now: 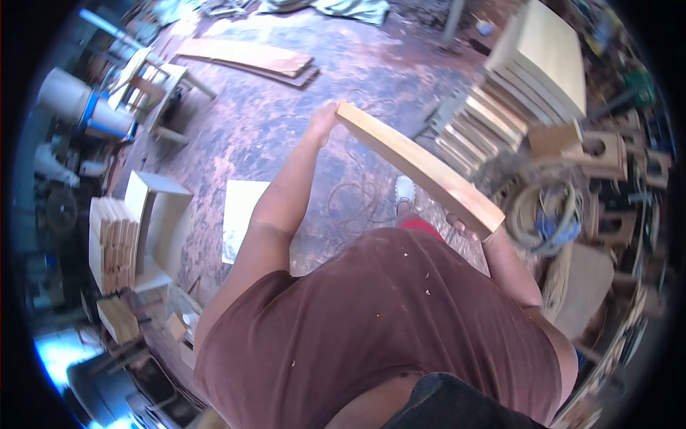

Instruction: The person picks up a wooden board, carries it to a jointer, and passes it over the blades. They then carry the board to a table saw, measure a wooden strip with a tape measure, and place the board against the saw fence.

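Note:
A long, pale wooden piece [421, 168] is held up in front of my body, slanting from the upper left down to the right. My left hand [325, 123] grips its far left end, with the fingers mostly hidden behind the wood. At the near right end, my right hand [464, 227] holds it from below, and some fingertips show along the lower edge. Under the wood, a light shoe [405, 189] stands on the floor.
Long boards [243, 56] lie on the floor ahead. Wooden panels [539, 64] are stacked at the upper right, near a coiled hose [547, 214]. At left are stacked wood pieces [113, 243] and a box-like frame [161, 214]. A white sheet [241, 214] lies by my left arm.

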Demonstrator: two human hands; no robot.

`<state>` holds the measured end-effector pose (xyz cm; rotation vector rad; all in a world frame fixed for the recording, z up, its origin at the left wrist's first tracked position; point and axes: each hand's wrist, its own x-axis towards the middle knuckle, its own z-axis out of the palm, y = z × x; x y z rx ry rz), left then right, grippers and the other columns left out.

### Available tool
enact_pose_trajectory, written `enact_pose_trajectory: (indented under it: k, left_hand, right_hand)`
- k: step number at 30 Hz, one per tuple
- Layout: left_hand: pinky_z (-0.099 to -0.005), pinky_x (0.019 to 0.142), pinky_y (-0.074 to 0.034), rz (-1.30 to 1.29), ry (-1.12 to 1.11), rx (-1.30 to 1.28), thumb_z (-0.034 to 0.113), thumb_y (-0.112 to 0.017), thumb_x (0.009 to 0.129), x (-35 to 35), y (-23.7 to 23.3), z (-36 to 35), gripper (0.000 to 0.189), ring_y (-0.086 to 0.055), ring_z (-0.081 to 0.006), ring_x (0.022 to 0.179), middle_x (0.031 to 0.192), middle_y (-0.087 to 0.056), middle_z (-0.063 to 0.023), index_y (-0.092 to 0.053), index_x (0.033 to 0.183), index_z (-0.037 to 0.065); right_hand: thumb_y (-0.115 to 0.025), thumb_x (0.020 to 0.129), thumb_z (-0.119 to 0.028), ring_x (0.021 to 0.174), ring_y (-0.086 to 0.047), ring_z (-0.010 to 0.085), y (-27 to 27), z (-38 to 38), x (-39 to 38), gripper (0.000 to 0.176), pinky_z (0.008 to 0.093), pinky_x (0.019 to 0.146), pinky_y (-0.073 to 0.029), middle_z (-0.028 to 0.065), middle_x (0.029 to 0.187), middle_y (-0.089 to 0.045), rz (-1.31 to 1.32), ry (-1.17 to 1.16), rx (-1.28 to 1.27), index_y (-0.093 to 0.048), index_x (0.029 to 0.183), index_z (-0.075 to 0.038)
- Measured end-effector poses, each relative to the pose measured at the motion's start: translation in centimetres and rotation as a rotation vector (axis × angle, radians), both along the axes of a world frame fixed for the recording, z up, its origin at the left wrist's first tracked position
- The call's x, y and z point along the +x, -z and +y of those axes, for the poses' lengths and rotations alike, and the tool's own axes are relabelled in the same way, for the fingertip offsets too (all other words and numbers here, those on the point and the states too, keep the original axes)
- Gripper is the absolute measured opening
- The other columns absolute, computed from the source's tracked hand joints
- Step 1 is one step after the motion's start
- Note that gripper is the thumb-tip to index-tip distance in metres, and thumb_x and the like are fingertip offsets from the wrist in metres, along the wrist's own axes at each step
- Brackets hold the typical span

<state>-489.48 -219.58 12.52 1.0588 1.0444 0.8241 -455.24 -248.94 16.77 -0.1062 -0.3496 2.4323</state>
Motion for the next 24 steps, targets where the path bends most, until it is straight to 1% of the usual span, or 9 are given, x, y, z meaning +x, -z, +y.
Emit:
enact_pose_trajectory:
  k: [3,4,5,7,9,14,18,23,24]
  left_hand:
    - [-0.0387,0.101,-0.049,0.348,-0.02,0.335,0.017,-0.047,0.101,-4.1,2.0,6.8,0.037,-0.063,-0.0246,0.111,0.125,-0.058,-0.0166,-0.051,0.135,0.002]
    - [-0.0387,0.101,-0.049,0.363,-0.044,0.318,0.017,-0.047,0.101,-4.5,1.3,7.4,0.037,-0.063,-0.0246,0.111,0.125,-0.058,-0.0166,-0.051,0.135,0.002]
    - [-0.036,0.094,-0.05,0.102,-0.334,0.189,0.015,-0.05,0.1,-4.3,-1.0,8.1,0.038,-0.063,-0.0233,0.108,0.124,-0.059,-0.0161,-0.049,0.137,0.004]
    - [-0.0349,0.092,-0.053,-0.215,-0.721,0.074,0.016,-0.051,0.101,-3.4,-5.3,9.3,0.048,-0.062,-0.025,0.11,0.127,-0.058,-0.0168,-0.036,0.146,0.004]
    - [-0.0352,0.095,-0.053,-0.268,-0.68,-0.017,0.018,-0.048,0.103,-3.1,-5.7,11.2,0.047,-0.062,-0.0247,0.111,0.128,-0.057,-0.0166,-0.035,0.145,0.003]
    - [-0.0338,0.097,-0.054,-0.375,-0.502,-0.038,0.019,-0.05,0.103,0.1,-8.9,15.1,0.042,-0.063,-0.0237,0.112,0.126,-0.058,-0.0176,-0.041,0.135,-0.006]
    - [-0.0339,0.099,-0.052,-0.385,-0.292,-0.119,0.015,-0.052,0.099,-0.5,-5.7,24.1,0.041,-0.062,-0.0244,0.112,0.127,-0.059,-0.0191,-0.044,0.131,-0.009]
    - [-0.0405,0.093,-0.055,-0.263,-0.077,-0.369,0.021,-0.056,0.096,2.1,-3.0,38.2,0.043,-0.066,-0.0299,0.106,0.121,-0.063,-0.0201,-0.05,0.128,-0.007]
    - [-0.0412,0.094,-0.055,-0.232,-0.003,-0.407,0.022,-0.057,0.096,3.1,-3.4,40.3,0.044,-0.066,-0.0309,0.107,0.121,-0.063,-0.021,-0.05,0.129,-0.007]
  right_hand:
    - [-0.041,0.097,-0.062,0.077,-0.068,0.0233,4.2,9.7,2.4,0.073,0.0322,0.041,-0.056,0.0173,0.097,-0.067,-0.113,-0.067,-0.023,-0.042,0.143,-0.005]
    - [-0.047,0.097,-0.058,0.083,-0.069,0.0222,4.7,13.5,2.2,0.07,0.0325,0.055,-0.058,0.0171,0.103,-0.067,-0.413,0.007,-0.103,-0.045,0.141,-0.004]
    - [-0.052,0.096,-0.055,0.088,-0.07,0.0211,4.8,17.8,1.9,0.067,0.0328,0.068,-0.06,0.0168,0.109,-0.067,-0.718,0.083,-0.168,-0.049,0.139,-0.003]
    - [-0.06,0.096,-0.045,0.102,-0.067,0.0191,5.7,27.3,0.0,0.06,0.0335,0.089,-0.055,0.0154,0.118,-0.066,-0.62,-0.082,0.061,-0.052,0.136,-0.001]
    - [-0.061,0.096,-0.04,0.11,-0.064,0.0185,2.6,35.1,-4.4,0.06,0.0347,0.091,-0.054,0.0139,0.125,-0.063,-0.727,-0.073,0.366,-0.048,0.14,0.0]
    - [-0.063,0.096,-0.035,0.11,-0.064,0.0182,-1.1,48.4,-11.3,0.062,0.0328,0.091,-0.054,0.0143,0.131,-0.059,-0.798,-0.03,0.401,-0.043,0.142,0.001]
    - [-0.063,0.096,-0.03,0.106,-0.066,0.0183,0.5,56.6,-11.6,0.059,0.0318,0.088,-0.056,0.0165,0.129,-0.06,-0.835,0.127,0.389,-0.043,0.141,0.002]
    - [-0.061,0.097,-0.035,0.083,-0.067,0.0154,7.9,65.2,-11.0,0.043,0.0334,0.074,-0.056,0.01,0.103,-0.071,-1.235,0.425,0.401,-0.059,0.126,-0.003]
    - [-0.059,0.098,-0.037,0.086,-0.067,0.0179,10.2,66.3,-10.6,0.045,0.0374,0.074,-0.057,0.0095,0.105,-0.069,-1.112,0.379,0.173,-0.056,0.13,-0.006]
